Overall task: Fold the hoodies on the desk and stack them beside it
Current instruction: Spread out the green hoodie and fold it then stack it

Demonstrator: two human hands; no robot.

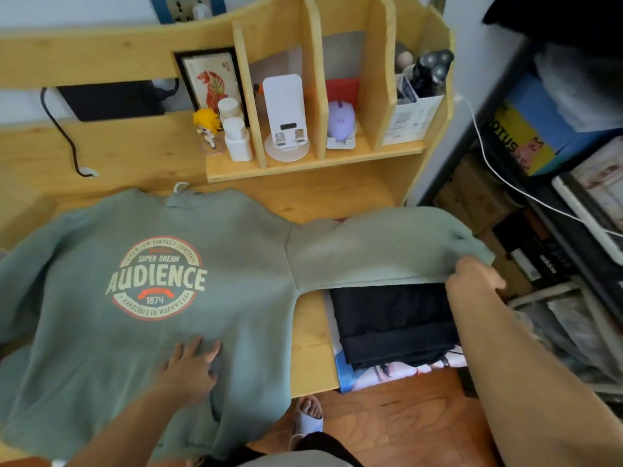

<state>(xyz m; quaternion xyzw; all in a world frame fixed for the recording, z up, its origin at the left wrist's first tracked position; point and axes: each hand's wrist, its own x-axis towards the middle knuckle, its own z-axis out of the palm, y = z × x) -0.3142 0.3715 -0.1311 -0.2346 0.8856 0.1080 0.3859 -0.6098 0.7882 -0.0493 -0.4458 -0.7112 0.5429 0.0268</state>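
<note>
Hoodie [145,298], green, lies spread back-up across the desk [313,332]. We note the right hand [475,281] in a closed grip on its right sleeve cuff, lifted past the desk's right edge. The left hand [188,365] presses flat, fingers spread, on the near hem. Folded dark garments [394,325] lie stacked beside the desk, below the sleeve.

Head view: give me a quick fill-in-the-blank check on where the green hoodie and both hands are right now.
1. The green hoodie lies spread on the ____.
2. The right hand grips the hoodie's ____.
3. The left hand presses flat on the hoodie below its printed ____.
4. Under the lifted sleeve sits a folded ____ garment.

Missing words: desk; sleeve; logo; black
</note>
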